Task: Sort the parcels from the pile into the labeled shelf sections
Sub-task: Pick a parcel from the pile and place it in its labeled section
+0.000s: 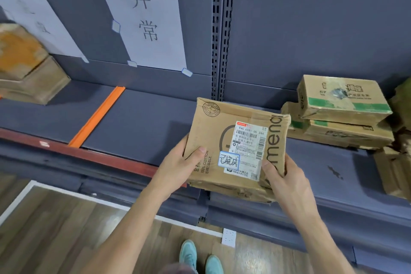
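1. Two stacked boxes (pixel 342 104) at the right of the shelf (pixel 138 122), near the parcel (pixel 235 147) but apart from it; crumpled cardboard (pixel 393 173) at the far right edge.
2. One blurred box (pixel 29 73) at the far left, well apart.
3. Orange strip (pixel 97 115) lying across the shelf between that box and the parcel; paper sign (pixel 144 13) with two characters taped to the back wall above the bare stretch.
4. Slotted post (pixel 221 29) straight behind the parcel, dividing the back wall.
5. Below: wood floor (pixel 55 229) and a pair of teal shoes (pixel 200 258).
6. Left hand (pixel 178 169) curled round the parcel's left edge, thumb on top beside the cotton print, fingers hidden beneath.
7. Right hand (pixel 287 180) gripping the near right corner, thumb on top by the label (pixel 249 151), fingers wrapped round the side.
8. Parcel held at the shelf's front lip, near edge out past it; unclear whether the underside touches the shelf.
9. Flat, broad face up and tipped toward the camera; nearly square, so no plain long axis; label text upright to the holder, turned slightly clockwise; handwritten sticker (pixel 229 159) at the label's lower left.
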A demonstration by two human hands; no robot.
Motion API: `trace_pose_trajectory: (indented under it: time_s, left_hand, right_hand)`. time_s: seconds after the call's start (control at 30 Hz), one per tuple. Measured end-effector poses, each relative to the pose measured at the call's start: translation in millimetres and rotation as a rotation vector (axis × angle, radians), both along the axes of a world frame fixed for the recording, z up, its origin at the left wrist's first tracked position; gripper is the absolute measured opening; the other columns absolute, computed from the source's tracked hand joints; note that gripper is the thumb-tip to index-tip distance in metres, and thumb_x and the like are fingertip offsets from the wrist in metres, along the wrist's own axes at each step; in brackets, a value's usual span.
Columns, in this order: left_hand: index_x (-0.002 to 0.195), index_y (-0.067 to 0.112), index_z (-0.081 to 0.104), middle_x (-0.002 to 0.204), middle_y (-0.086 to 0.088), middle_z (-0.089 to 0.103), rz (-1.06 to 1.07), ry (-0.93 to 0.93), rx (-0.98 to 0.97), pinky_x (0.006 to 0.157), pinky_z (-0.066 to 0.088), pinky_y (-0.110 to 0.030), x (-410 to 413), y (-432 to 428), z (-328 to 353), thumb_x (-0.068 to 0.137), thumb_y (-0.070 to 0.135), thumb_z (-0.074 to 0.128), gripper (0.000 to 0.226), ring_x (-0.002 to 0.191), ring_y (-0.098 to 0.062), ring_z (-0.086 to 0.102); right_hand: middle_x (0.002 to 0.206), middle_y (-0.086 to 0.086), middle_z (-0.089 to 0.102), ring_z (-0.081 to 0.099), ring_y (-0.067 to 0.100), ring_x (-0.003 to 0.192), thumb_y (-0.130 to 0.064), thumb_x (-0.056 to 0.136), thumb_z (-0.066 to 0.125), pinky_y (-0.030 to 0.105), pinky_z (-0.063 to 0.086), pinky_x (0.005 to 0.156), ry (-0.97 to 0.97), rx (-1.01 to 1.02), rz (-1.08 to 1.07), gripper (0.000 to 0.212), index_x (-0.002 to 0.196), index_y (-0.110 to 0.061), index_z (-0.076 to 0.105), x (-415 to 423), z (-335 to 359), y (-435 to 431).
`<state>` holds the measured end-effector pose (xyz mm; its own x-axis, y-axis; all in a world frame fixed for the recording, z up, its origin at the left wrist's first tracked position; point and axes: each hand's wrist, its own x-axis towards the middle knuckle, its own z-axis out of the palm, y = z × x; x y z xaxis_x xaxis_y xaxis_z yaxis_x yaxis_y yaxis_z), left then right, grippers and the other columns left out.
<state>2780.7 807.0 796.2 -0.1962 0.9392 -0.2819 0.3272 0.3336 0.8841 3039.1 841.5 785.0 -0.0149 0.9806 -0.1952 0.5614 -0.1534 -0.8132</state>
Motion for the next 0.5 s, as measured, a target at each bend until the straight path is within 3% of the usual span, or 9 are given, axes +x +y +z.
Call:
trace_pose_trajectory:
  time_s: [0.07,0.13,0.33,0.5]
  left_hand:
    - [0.126,0.067,0.05,0.114,0.039,0.067,0.045,0.005,0.014,0.081,0.05,-0.024,0,-7,4,0.099,0.055,0.054,0.03,0.101,0.017,0.063]
    - [0.133,0.061,0.049,0.115,0.037,0.068,0.091,0.009,0.037,0.088,0.051,-0.026,-1,-16,9,0.101,0.052,0.054,0.033,0.105,0.013,0.064]
    - [0.137,0.05,0.053,0.117,0.032,0.069,0.216,0.006,0.101,0.093,0.05,-0.026,-23,-51,25,0.104,0.044,0.056,0.034,0.108,0.011,0.064]
    - [0.137,0.047,0.054,0.119,0.027,0.07,0.337,0.009,0.13,0.101,0.05,-0.034,-53,-83,33,0.104,0.042,0.056,0.033,0.111,0.004,0.066]
  right_hand:
    - [0.095,-0.041,0.065,0.062,-0.007,0.088,-0.054,0.096,0.052,0.021,0.045,0.066,0.008,0.019,0.034,0.023,0.118,-0.05,0.056,-1,4,2]
    - [0.096,-0.046,0.061,0.061,-0.012,0.088,-0.052,0.096,0.052,0.02,0.045,0.066,0.021,0.032,0.073,0.02,0.116,-0.052,0.055,-6,8,4]
    - [0.1,-0.046,0.061,0.062,-0.003,0.097,-0.055,0.095,0.052,0.031,0.047,0.072,0.058,0.064,0.207,0.027,0.121,-0.051,0.055,-41,17,8]
    - [0.098,-0.046,0.061,0.064,-0.001,0.094,-0.056,0.094,0.052,0.034,0.05,0.074,0.057,0.069,0.342,0.013,0.106,-0.053,0.056,-83,23,6]
